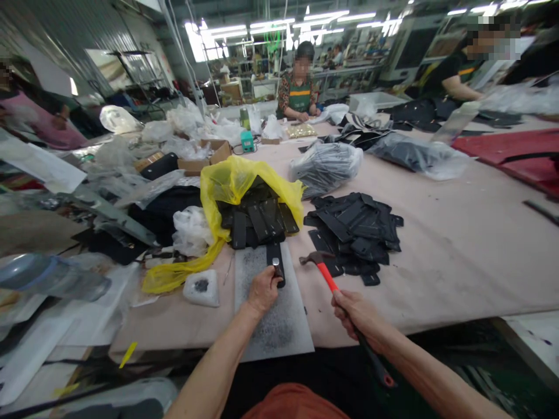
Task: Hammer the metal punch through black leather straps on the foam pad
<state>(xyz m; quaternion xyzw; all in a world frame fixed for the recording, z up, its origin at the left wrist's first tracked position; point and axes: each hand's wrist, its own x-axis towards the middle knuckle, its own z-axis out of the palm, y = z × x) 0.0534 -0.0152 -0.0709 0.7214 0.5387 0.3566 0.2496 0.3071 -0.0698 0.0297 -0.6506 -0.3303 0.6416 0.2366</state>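
My left hand (pixel 264 290) is closed around a short metal punch (pixel 276 265), held upright on a narrow black strip (pixel 275 252). Under the strip lies a pale board (pixel 279 326) with a surface full of dark marks. In my right hand (pixel 356 314) is a claw hammer (pixel 326 276) with a red and black handle; its head is raised to the right of the punch. Beyond the board, a yellow plastic bag (pixel 210 192) lies open with many black pieces (pixel 257 218) in it. A loose pile of black pieces (pixel 356 227) sits behind the hammer.
A white block (pixel 201 288) with a dark patch is left of the board. Clear bags of dark pieces (pixel 325 166) lie farther back. A cardboard box (pixel 218 152) and a teal device (pixel 247 141) stand behind. A co-worker (pixel 300 87) is across the table (pixel 437 262).
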